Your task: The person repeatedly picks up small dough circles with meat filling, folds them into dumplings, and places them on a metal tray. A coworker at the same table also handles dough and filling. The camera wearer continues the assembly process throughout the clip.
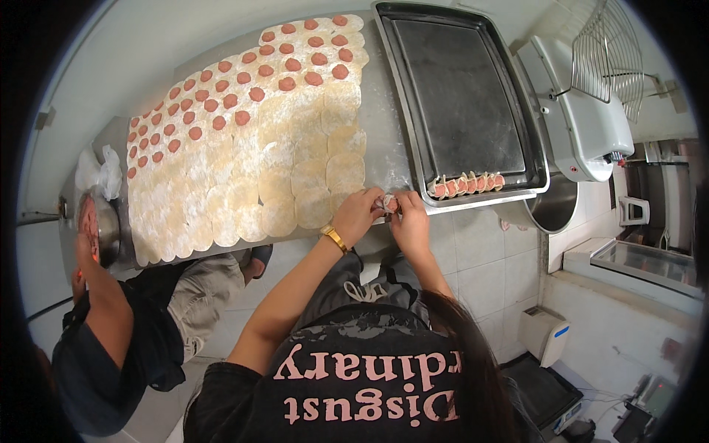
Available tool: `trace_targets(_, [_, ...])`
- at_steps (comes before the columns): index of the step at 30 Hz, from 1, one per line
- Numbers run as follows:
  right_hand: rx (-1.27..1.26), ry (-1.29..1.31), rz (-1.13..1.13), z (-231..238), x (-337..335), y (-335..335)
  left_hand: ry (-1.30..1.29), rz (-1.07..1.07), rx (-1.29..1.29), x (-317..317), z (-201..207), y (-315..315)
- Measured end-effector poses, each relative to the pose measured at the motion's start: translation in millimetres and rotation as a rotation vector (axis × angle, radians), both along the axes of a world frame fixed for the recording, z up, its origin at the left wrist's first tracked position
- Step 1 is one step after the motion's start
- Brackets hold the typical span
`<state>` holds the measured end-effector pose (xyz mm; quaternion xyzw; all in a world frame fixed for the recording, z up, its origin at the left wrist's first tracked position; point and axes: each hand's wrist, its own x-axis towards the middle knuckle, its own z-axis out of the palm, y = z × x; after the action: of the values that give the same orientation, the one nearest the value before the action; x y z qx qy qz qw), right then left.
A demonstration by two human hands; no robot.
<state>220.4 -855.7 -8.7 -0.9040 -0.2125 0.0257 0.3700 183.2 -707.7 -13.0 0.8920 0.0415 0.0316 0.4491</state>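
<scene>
At the near edge of the table, my left hand (357, 217) and my right hand (410, 221) are closed around one small dumpling (390, 204), its pink filling showing at the open top of pale dough. A gold watch (334, 238) is on my left wrist. Left of my hands lie overlapping round dough wrappers (278, 207), dusted with flour. Dabs of pink filling (293, 65) sit on the far wrappers, while the near ones are bare. Just right of my hands is a dark metal tray (410, 118), with a short row of dumplings (467, 184) along its near side.
At the left end, a co-worker's arm (109, 317) reaches to a metal bowl (108, 226) of pink filling. White plastic bags (100, 171) lie beside that bowl. Beyond the tray stand a white machine (591, 111) with a wire guard (607, 52) and a metal bowl (558, 203).
</scene>
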Motion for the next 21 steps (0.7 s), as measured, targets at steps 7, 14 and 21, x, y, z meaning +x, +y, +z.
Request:
trace_targets(7, [0.048,-0.038,0.119,8.9,7.0,4.8,0.094,-0.005,-0.044,0.1,5.3,9.3])
trace_targets(14, [-0.053,0.054,0.128,2.0,9.1,4.1,0.054,0.025,-0.005,-4.5,-3.9,2.6])
trace_targets(21, [-0.097,-0.04,0.272,4.2,15.3,2.9,0.046,0.021,-0.044,-1.5,-14.1,-10.7])
